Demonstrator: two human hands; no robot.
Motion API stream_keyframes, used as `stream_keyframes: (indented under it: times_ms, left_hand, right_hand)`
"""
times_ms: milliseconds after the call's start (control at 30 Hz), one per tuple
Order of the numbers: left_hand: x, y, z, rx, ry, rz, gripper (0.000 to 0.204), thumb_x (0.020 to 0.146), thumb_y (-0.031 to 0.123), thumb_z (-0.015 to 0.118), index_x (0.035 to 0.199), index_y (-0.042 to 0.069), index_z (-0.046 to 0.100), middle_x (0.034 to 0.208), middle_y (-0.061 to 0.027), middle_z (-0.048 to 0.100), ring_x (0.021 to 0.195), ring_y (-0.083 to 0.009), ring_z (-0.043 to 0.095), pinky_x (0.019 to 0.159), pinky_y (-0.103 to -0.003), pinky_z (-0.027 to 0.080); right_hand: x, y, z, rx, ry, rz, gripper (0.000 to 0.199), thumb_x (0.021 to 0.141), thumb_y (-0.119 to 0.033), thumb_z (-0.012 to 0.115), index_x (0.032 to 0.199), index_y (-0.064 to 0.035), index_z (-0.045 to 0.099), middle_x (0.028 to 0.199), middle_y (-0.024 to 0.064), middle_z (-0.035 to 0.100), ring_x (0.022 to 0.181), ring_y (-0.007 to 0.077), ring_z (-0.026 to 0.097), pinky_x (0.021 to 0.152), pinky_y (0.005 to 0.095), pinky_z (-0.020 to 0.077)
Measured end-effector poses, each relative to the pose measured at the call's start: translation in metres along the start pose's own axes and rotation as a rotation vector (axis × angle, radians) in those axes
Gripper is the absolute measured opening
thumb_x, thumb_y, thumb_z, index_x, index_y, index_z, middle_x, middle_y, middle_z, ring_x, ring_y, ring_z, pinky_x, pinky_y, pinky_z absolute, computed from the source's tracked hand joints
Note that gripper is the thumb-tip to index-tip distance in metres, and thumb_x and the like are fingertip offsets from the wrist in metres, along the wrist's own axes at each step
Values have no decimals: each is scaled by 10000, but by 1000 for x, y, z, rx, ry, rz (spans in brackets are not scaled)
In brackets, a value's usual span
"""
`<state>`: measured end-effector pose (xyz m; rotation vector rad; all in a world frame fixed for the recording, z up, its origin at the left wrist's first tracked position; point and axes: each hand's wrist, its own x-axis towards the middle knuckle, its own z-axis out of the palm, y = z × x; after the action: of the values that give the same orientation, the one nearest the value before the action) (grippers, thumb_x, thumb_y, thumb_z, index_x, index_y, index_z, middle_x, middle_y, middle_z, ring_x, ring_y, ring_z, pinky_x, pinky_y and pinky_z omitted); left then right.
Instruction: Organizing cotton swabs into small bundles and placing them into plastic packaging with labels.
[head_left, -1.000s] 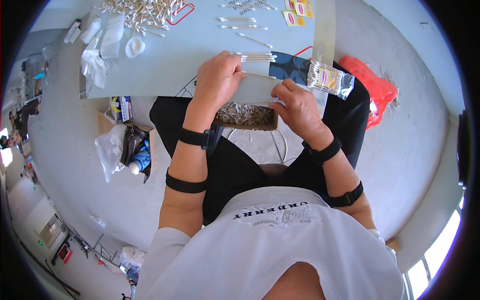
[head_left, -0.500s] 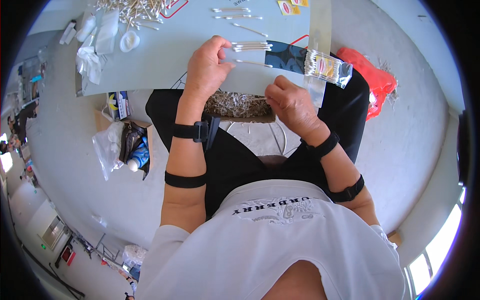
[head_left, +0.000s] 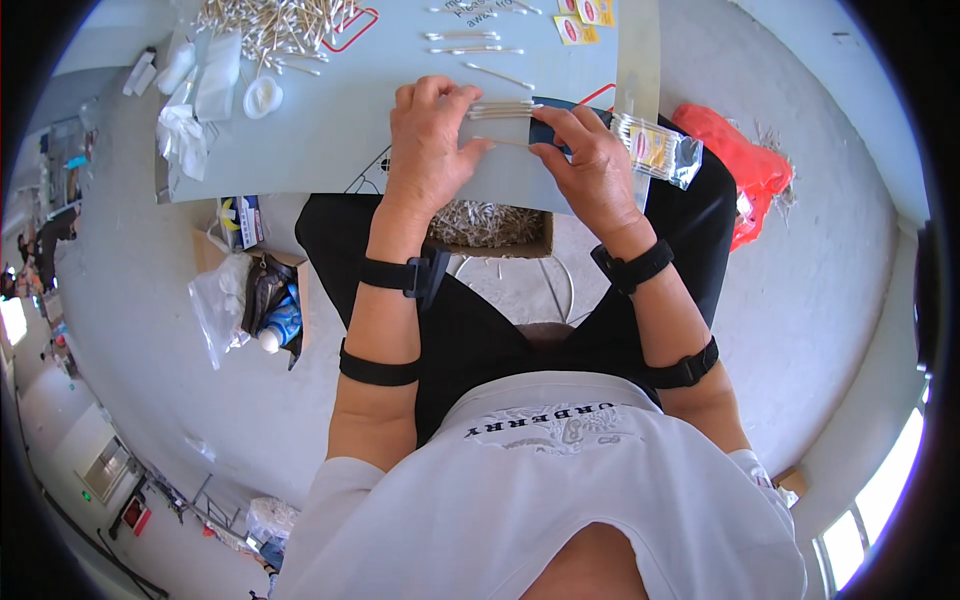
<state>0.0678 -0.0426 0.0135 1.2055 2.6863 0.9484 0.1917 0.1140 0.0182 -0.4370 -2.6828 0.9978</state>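
Between my hands, a small row of cotton swabs (head_left: 503, 109) lies on the pale table, with a single cotton swab (head_left: 512, 142) nearer me. My left hand (head_left: 430, 145) is at their left ends, thumb and index finger apart. At the right ends is my right hand (head_left: 598, 170), its thumb and index finger also spread, covering part of a dark blue printed area (head_left: 545, 133). Whether the fingertips touch the swabs is hard to tell. Right of that hand lies a clear packet of swabs (head_left: 650, 146) with a yellow label.
Loose swabs (head_left: 270, 30) are heaped at the far left, near a round white lid (head_left: 263, 97) and crumpled white plastic (head_left: 182, 140). Yellow cards (head_left: 577, 30) lie at the back. Below the table edge stands a cardboard box (head_left: 490, 228) of swabs. A red bag (head_left: 735, 170) is at right.
My right hand has come up from over the box at the table edge to the right ends of the swabs, its fingers spreading. My left hand stays beside their left ends.
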Motion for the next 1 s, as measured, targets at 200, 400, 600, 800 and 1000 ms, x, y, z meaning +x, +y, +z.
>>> stream_keyframes:
  times_ms: [200, 400, 600, 800, 1000]
  left_hand:
    - [-1, 2, 1, 30, -17, 51, 554, 588, 90, 824, 1112, 102, 646, 1109, -53, 548, 1068, -288, 494, 961, -412, 411]
    - [-1, 1, 3, 20, 0, 38, 511, 602, 93, 821, 1086, 109, 656, 1086, -45, 548, 1058, -284, 499, 939, -413, 410]
    - [-2, 2, 3, 4, -22, 51, 408, 621, 69, 801, 1006, 112, 671, 1055, -41, 547, 1044, -269, 503, 917, -405, 413]
    - [1, 1, 8, -48, -2, 61, 361, 613, 52, 796, 947, 87, 664, 1013, -44, 547, 1014, -276, 502, 892, -414, 409]
    - [19, -19, 9, -69, 180, 29, 351, 678, -12, 712, 1013, 60, 634, 1021, -87, 573, 991, -319, 518, 866, -423, 445]
  right_hand:
    - [8, 2, 8, 40, 14, -5, 333, 725, -157, 758, 1036, -104, 651, 865, 98, 581, 746, 300, 635, 645, 399, 519]
    - [8, 2, 11, -24, -3, -18, 312, 723, -160, 756, 1012, -107, 649, 873, 95, 578, 751, 303, 637, 645, 411, 517]
    - [8, 2, 11, 0, -45, 32, 285, 718, -82, 769, 974, -58, 646, 867, 99, 598, 772, 264, 659, 672, 355, 529]
    - [15, 7, 10, 88, 7, 11, 253, 735, -142, 751, 950, -73, 637, 879, 97, 597, 731, 292, 638, 639, 390, 515]
    - [55, 2, 1, 57, 12, 91, 352, 744, -129, 746, 1054, -28, 614, 934, 158, 627, 840, 324, 643, 719, 406, 517]
